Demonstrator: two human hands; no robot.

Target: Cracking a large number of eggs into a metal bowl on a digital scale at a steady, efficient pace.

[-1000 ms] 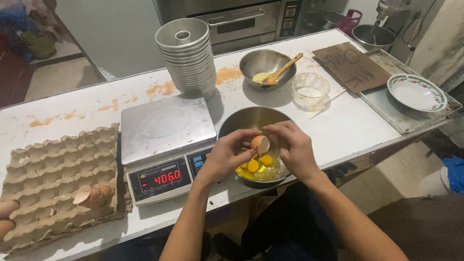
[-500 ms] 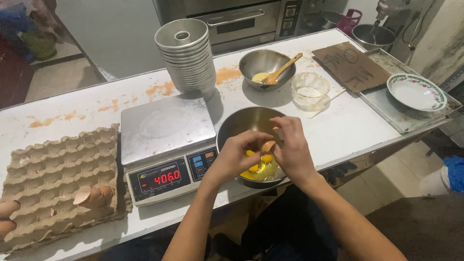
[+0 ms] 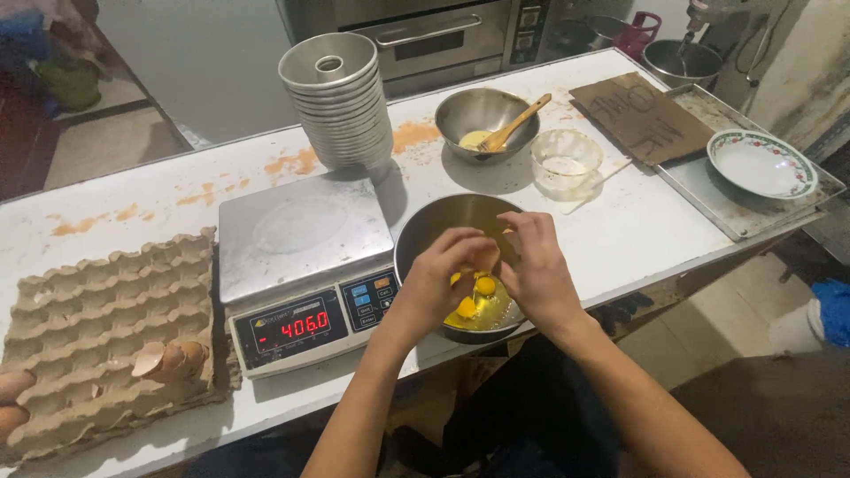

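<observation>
My left hand (image 3: 440,271) and my right hand (image 3: 535,264) are together over a steel mixing bowl (image 3: 443,219) at the table's front edge, both gripping a brown egg (image 3: 487,257) that is mostly hidden by my fingers. Several yolks (image 3: 476,299) lie in the bottom of the bowl, one right under the egg. A digital scale (image 3: 301,265) with a red display stands just left of the bowl.
A cardboard egg tray (image 3: 97,327) at the left holds empty shells (image 3: 168,358) and whole eggs (image 3: 13,389). Behind stand stacked ring-shaped cake tins (image 3: 341,97), a steel bowl with a wooden spoon (image 3: 482,119), a small glass bowl (image 3: 567,164), a cardboard sheet (image 3: 642,115) and a patterned dish (image 3: 761,166) on a metal tray.
The egg was held up in view between my hands; now both hands have closed over it lower in the bowl, and a fresh yolk lies beneath.
</observation>
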